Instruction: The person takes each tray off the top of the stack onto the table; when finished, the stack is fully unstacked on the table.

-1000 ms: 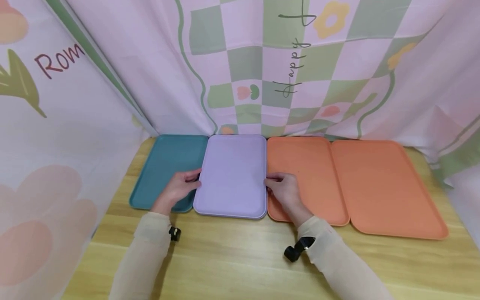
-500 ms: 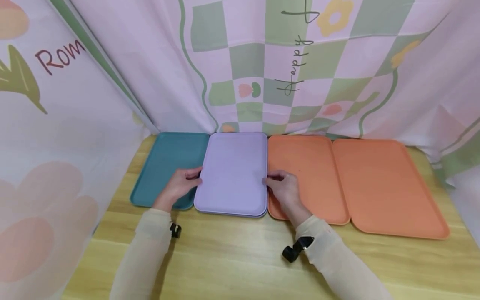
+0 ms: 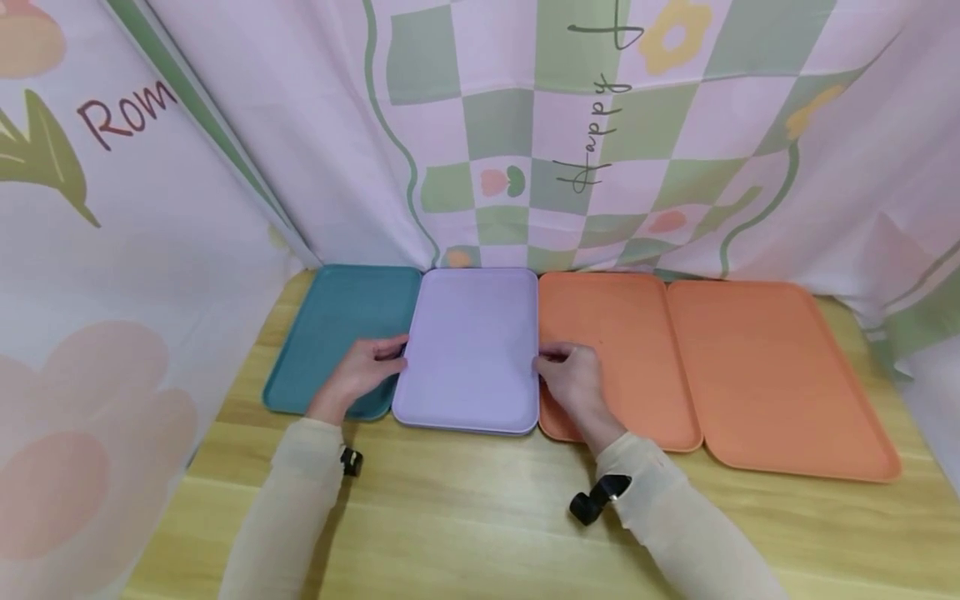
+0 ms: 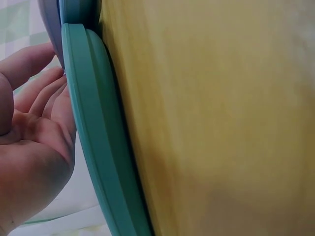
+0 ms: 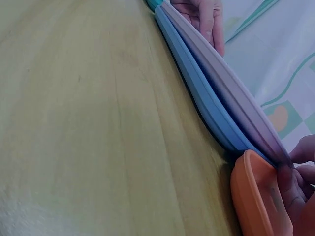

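Observation:
A lavender tray (image 3: 472, 350) lies on top of a blue tray (image 5: 197, 93), whose edge shows below it in the right wrist view. A narrow gap parts the two rims there. My left hand (image 3: 358, 371) holds the lavender tray's left edge between thumb and fingers, above a teal tray (image 3: 341, 321). On the opposite edge, my right hand (image 3: 573, 379) pinches the same tray, over the left-hand orange tray (image 3: 637, 358). In the left wrist view, the fingertips of the left hand (image 4: 37, 118) reach the lavender rim just beyond the teal tray.
Another orange tray (image 3: 780, 375) ends the row at the right. The trays lie side by side along the back of a wooden table (image 3: 465, 517). Behind them hangs a printed curtain (image 3: 495, 125), and more cloth (image 3: 150, 275) covers the left side.

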`<action>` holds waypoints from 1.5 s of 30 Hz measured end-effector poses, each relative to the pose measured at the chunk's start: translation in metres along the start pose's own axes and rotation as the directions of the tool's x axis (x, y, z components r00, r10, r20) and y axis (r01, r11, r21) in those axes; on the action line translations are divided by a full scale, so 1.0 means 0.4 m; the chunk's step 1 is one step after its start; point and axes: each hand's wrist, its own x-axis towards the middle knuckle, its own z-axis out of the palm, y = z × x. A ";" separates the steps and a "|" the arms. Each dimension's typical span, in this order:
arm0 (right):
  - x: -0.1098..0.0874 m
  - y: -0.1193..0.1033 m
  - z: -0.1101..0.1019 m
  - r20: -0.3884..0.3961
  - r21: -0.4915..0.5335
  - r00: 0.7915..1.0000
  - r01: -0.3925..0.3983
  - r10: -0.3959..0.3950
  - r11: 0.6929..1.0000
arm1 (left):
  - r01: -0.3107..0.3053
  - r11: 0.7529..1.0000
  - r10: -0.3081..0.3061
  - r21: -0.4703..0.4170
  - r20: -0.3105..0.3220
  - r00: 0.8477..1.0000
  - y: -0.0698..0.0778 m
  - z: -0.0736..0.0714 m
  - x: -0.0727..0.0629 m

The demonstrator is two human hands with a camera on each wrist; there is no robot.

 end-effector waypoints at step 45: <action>-0.027 0.093 -0.145 -0.095 -0.026 0.992 0.076 -0.078 0.997 | -0.109 0.994 0.103 -0.021 -0.171 0.980 0.008 0.001 -0.002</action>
